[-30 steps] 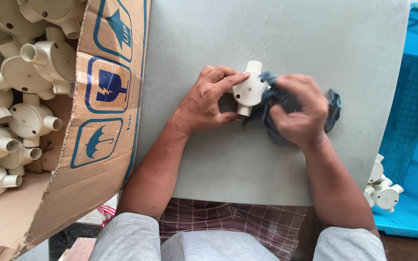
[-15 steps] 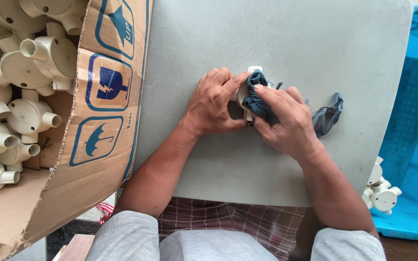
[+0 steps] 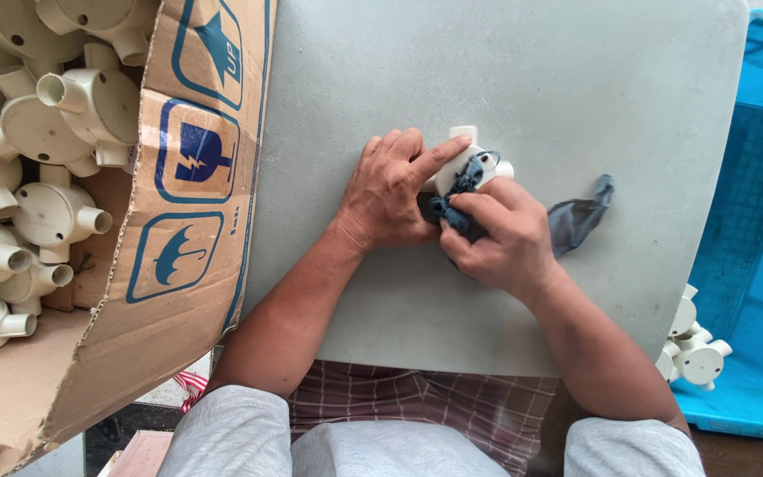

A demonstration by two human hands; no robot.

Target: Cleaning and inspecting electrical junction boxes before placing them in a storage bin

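1. The left hand (image 3: pixel 390 194) grips a cream plastic junction box (image 3: pixel 472 165) on the grey table (image 3: pixel 523 79), steadying it.
2. The right hand (image 3: pixel 496 234) pinches a crumpled dark blue cloth (image 3: pixel 576 221) against its round body.
3. Similar smooth spouted boxes fill the cardboard carton (image 3: pixel 196 177); more lie in the blue crate (image 3: pixel 752 221).

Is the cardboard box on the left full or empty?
Well filled: the cardboard box has its flap open, and cream junction boxes are piled inside.
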